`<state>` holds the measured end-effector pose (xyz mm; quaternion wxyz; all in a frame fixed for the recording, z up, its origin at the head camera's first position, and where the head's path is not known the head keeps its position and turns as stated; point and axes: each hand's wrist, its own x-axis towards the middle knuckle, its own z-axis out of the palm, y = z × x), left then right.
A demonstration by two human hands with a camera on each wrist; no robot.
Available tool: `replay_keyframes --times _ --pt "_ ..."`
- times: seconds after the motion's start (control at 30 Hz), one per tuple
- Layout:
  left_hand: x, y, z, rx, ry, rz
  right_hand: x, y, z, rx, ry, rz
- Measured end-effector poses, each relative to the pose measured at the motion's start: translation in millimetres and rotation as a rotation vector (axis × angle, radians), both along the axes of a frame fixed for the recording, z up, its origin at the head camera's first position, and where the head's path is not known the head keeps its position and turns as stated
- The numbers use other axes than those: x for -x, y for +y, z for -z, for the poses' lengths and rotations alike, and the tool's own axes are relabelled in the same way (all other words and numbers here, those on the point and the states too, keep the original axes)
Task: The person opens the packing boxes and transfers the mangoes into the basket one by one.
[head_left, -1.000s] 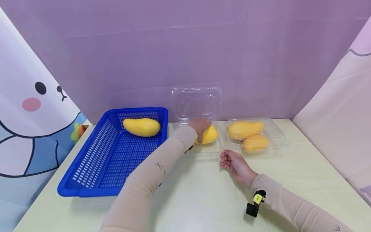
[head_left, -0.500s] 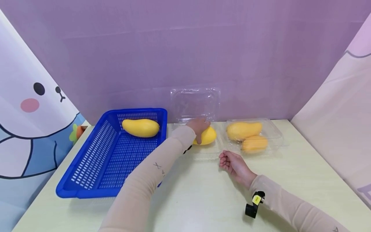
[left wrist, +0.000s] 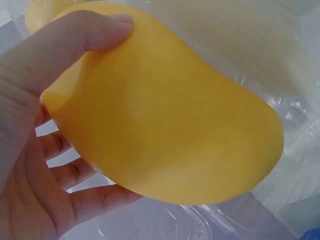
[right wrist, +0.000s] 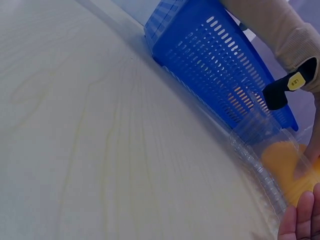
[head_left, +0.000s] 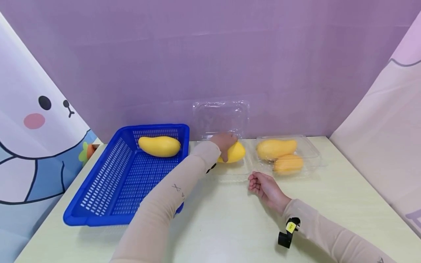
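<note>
My left hand grips a yellow mango low in an open clear plastic clamshell box, whose lid stands up behind it. In the left wrist view the thumb lies across one end of the mango, with the fingers spread along its other side. My right hand rests on the table just in front of the boxes, fingers loosely curled and holding nothing. In the right wrist view, its fingers show at the lower right corner.
At the left stands a blue plastic basket with one mango in it. A second clear box, its lid down, holds two mangoes at the right. A purple cloth wall rises behind the table.
</note>
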<state>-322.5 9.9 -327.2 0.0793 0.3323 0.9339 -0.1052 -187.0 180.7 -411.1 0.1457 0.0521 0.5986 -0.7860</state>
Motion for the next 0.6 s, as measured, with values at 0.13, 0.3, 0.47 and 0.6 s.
replay_keyframes --times 0.13,0.3,0.47,0.6 --pt "0.9 -1.4 -2.2 -0.004 -0.005 -0.002 -1.2 0.5 -0.2 0.002 0.004 -0.008" --pt "3.5 -2.9 -3.6 -0.022 0.001 0.005 -1.7 0.2 -0.7 0.006 0.007 -0.01" --pt "0.0 -4.1 -10.1 -0.006 0.008 0.01 -1.5 1.2 0.0 0.011 0.014 -0.015" --pt "-6.0 -3.4 -18.8 0.011 0.014 0.014 -0.2 1.5 0.6 0.017 0.02 -0.018"
